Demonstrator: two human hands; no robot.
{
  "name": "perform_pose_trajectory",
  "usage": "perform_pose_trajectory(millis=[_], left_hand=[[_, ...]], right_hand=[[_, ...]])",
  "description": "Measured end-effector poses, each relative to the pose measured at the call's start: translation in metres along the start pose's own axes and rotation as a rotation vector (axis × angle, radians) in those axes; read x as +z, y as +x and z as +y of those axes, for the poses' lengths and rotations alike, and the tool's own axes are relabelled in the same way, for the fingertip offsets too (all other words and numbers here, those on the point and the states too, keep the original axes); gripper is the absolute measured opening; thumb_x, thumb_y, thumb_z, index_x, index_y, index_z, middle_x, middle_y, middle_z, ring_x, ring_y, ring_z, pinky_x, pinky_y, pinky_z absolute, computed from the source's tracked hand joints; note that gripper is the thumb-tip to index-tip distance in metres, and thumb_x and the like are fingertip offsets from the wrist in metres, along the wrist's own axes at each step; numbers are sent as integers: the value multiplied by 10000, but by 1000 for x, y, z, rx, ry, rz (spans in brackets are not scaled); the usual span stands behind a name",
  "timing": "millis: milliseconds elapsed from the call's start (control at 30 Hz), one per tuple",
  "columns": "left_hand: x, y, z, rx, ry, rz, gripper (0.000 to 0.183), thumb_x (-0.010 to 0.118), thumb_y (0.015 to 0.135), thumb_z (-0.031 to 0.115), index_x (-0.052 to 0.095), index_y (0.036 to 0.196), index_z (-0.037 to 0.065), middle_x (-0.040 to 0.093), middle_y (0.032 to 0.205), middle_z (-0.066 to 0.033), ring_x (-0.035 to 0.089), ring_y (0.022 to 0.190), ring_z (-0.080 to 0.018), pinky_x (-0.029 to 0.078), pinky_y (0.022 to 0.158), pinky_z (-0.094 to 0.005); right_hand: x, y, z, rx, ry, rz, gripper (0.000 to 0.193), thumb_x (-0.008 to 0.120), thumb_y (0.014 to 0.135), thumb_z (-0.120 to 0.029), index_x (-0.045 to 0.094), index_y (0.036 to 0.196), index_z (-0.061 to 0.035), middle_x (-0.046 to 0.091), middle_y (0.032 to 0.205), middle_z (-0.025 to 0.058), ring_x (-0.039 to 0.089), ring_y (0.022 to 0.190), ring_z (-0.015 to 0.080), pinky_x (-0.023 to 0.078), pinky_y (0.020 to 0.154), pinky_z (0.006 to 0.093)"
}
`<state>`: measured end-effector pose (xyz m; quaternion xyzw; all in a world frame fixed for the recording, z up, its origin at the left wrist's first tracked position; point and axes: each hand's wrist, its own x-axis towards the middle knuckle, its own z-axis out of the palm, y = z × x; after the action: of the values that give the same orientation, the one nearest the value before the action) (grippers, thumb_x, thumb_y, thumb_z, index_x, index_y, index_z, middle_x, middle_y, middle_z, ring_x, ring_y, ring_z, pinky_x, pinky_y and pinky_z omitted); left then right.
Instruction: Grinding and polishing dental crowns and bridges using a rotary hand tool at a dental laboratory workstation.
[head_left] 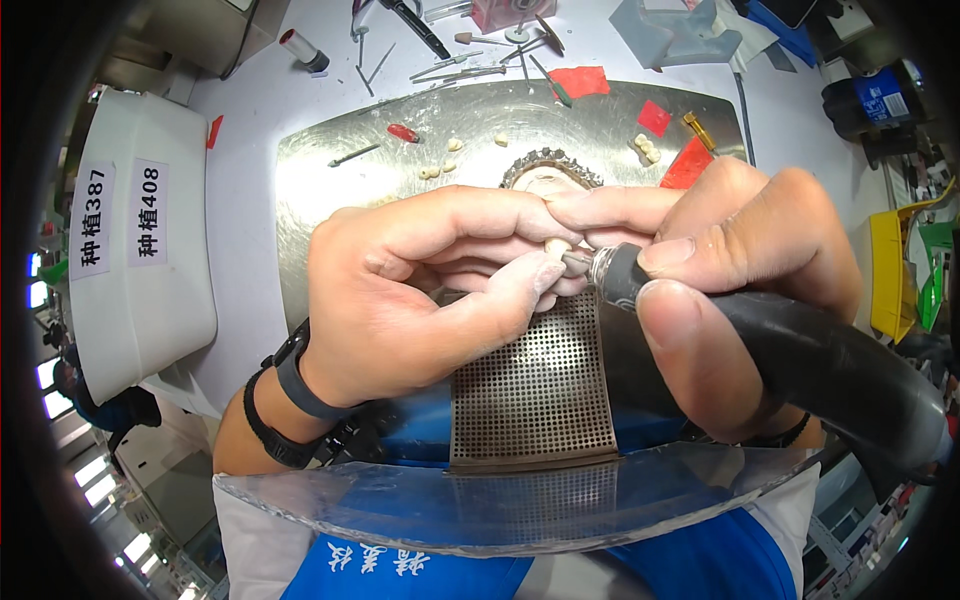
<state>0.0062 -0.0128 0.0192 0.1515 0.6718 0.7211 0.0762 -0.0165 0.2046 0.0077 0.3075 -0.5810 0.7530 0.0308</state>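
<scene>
A small cream-coloured dental crown is pinched between the thumb and fingers of my left hand. My right hand grips a black rotary handpiece, its thumb and index finger near the front end. The handpiece's grey bur points left and meets the crown, or lies right beside it; my fingertips partly hide the spot. Whitish dust coats the fingertips. Just beyond the hands, a dental model with a dark, bumpy rim rests on the metal plate, partly covered by my fingers.
Below my hands lies a perforated metal grille, with a clear curved shield nearer me. Loose tooth pieces, red sheets and several burs lie farther back. A white bin stands left, a dark bottle far right.
</scene>
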Motion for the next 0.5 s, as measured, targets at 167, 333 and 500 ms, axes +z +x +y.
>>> perform_pose_trajectory(millis=[167,333,500], left_hand=[[-1,-1,6,-257,-224,0,216,646,930,-5,648,1136,-68,713,1110,-209,711,926,-201,589,795,-314],[-1,5,8,-359,-411,-15,214,622,961,55,635,1130,-76,678,1170,-272,716,872,-226,615,712,-313],[1,5,7,-353,-430,13,207,610,973,60,635,1128,-75,628,1279,-315,719,861,-238,615,685,-312]], right_hand=[[8,4,-20,128,6,-28,167,634,951,-71,496,1037,-31,553,899,109,710,1002,420,576,947,560],[5,2,-16,48,24,-15,196,625,969,-87,470,1078,-37,528,926,109,697,1020,462,573,955,570],[0,9,-23,70,15,-109,198,619,969,-79,464,1085,-35,522,940,114,694,1025,469,575,960,564]])
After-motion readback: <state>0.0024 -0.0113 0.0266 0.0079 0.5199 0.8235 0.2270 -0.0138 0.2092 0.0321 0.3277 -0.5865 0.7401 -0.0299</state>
